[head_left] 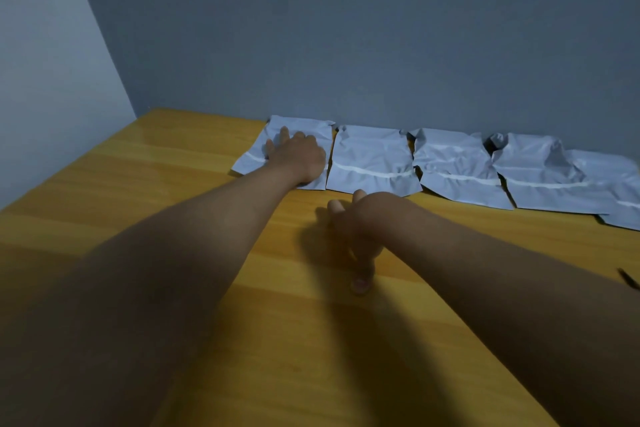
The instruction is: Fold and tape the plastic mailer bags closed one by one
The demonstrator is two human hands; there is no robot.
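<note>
Several grey plastic mailer bags lie in a row along the wall at the back of the yellow wooden table [138, 184]. Each bag shows a white strip across it. My left hand [298, 156] rests flat on the leftmost bag [304, 130], fingers stretched toward the wall. The second bag [372, 159] lies right beside it, then a third bag [453, 163] and a fourth bag [547, 177]. My right hand [356, 229] hovers low over the bare table in front of the second bag, fingers loosely bent, holding nothing, thumb pointing toward me.
A grey wall stands directly behind the bags, and a paler wall closes the left side. A small dark object [628, 278] lies near the right edge of the table. One more bag [623, 198] is cut off at the right border.
</note>
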